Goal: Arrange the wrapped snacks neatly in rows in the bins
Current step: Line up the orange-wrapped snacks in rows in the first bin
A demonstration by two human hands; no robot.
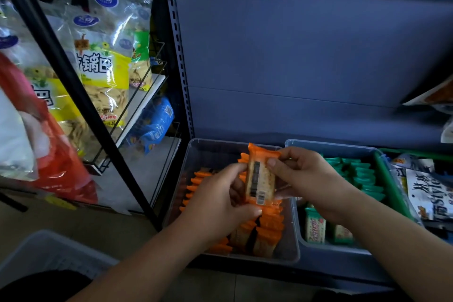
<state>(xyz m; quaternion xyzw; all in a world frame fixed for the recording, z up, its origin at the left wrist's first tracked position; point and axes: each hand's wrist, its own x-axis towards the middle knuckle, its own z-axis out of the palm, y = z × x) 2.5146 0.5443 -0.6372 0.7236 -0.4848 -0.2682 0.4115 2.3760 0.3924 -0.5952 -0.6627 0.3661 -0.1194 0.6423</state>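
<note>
We hold one orange-wrapped snack (260,176) upright above the clear bin (293,240), left hand (220,201) gripping its lower end, right hand (301,174) pinching its upper edge, seemingly squaring it for the orange rows (266,230) below.

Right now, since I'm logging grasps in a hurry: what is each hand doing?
Left hand: grips the orange snack from its lower left.
Right hand: pinches the same snack near its top.
</note>
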